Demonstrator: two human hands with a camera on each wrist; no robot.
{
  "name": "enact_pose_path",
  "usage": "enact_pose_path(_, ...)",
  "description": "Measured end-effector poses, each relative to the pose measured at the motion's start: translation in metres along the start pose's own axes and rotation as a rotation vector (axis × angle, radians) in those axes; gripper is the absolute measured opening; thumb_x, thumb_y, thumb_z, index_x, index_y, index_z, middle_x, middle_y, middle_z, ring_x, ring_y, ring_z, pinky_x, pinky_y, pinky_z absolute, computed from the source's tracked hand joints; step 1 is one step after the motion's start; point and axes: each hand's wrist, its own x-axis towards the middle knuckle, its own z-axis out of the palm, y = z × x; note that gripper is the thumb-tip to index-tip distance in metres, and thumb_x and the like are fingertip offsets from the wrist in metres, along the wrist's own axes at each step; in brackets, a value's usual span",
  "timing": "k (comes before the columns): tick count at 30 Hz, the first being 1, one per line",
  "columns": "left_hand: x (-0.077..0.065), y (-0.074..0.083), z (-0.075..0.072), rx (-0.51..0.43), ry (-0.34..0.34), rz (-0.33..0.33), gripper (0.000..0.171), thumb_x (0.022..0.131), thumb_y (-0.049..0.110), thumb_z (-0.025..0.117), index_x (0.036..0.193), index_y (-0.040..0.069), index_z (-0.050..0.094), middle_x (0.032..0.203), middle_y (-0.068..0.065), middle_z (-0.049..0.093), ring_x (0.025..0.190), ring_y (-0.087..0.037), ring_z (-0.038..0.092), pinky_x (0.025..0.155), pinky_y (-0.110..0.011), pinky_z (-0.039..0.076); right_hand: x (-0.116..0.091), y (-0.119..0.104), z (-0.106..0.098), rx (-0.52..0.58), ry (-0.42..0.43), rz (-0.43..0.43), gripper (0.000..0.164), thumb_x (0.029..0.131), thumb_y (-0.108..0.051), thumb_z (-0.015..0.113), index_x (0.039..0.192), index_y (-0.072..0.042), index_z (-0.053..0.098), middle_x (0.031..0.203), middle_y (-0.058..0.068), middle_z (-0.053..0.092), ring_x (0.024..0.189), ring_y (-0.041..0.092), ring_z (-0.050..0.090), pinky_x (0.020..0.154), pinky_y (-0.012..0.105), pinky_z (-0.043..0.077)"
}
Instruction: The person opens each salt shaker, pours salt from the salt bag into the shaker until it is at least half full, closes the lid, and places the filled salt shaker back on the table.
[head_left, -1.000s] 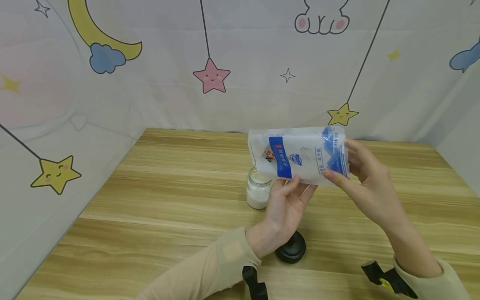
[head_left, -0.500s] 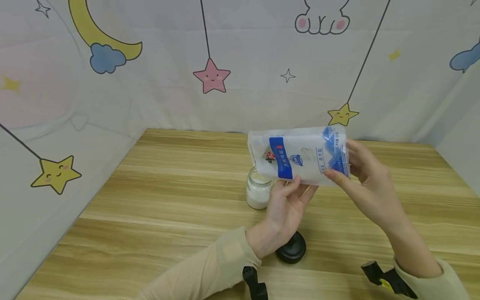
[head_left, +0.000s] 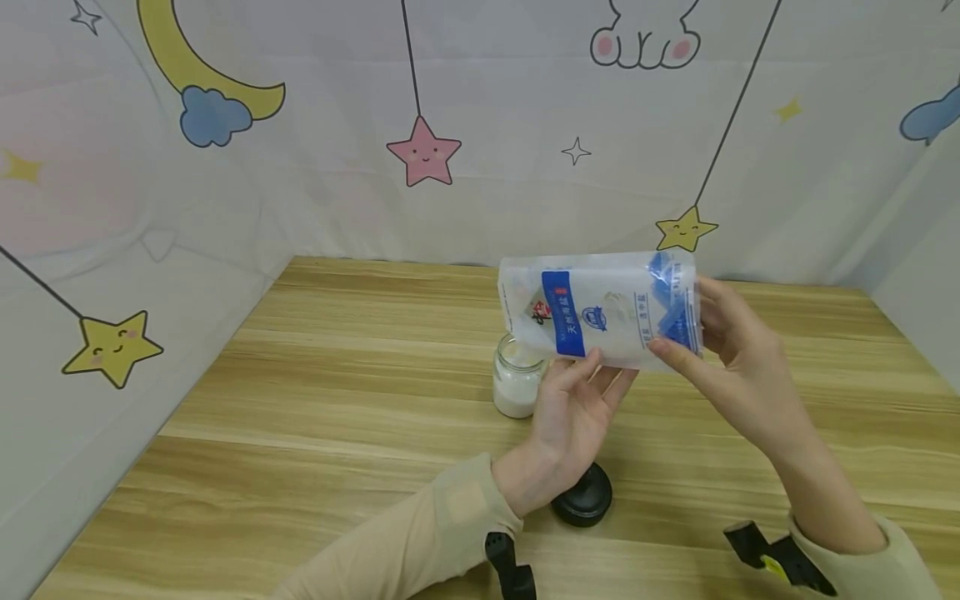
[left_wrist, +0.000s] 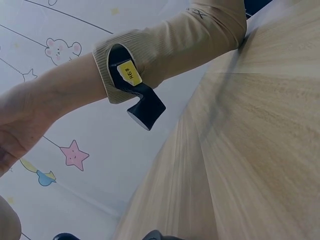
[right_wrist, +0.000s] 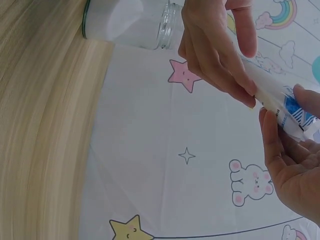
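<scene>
A white and blue salt bag (head_left: 600, 310) is held sideways above the table, its left end over the mouth of a glass jar (head_left: 516, 390). White contents fill the lower part of the jar. From underneath, my left hand (head_left: 573, 408) grips the bag, thumb on the near side and fingers behind. My right hand (head_left: 738, 367) holds the bag's right end, its thumb on the printed front. In the right wrist view, both hands are around the bag (right_wrist: 272, 95), and the jar (right_wrist: 132, 22) stands beyond. Whether anything flows from the bag is hidden.
A round black lid (head_left: 583, 497) lies on the wooden table (head_left: 300, 400), partly behind the left wrist. Behind the table hangs a pale cloth (head_left: 510, 100) printed with stars, a moon and clouds. Black camera mounts (head_left: 512, 567) sit at both wrists.
The bag has shifted very slightly to the right and up with the right hand. The left hand, jar and lid stay where they were.
</scene>
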Motion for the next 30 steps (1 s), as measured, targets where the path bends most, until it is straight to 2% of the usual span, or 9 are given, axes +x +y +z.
enact_pose_path(13, -0.0004, -0.0006, -0.0013, 0.021, -0.006, 0.011, 0.038, 0.101, 0.011, 0.044, 0.138, 0.018, 0.042, 0.136, -0.003, 0.055, 0.115, -0.011, 0.06, 0.104, -0.028, 0.048, -0.0012, -0.0012, 0.0012, -0.024, -0.002, 0.031, 0.064, 0.081, 0.009, 0.069, 0.138, -0.012, 0.049, 0.115, -0.024, 0.06, 0.098, -0.006, 0.063, 0.081, 0.006, 0.051)
enact_pose_path(30, -0.0006, -0.0006, -0.0026, 0.04, 0.005, 0.016, 0.037, 0.101, 0.014, 0.045, 0.138, 0.019, 0.043, 0.136, -0.002, 0.055, 0.118, -0.012, 0.06, 0.106, -0.031, 0.047, -0.004, -0.0035, 0.0058, -0.016, 0.022, -0.036, 0.065, 0.078, 0.014, 0.069, 0.136, -0.009, 0.052, 0.114, -0.022, 0.063, 0.096, -0.006, 0.064, 0.077, 0.007, 0.053)
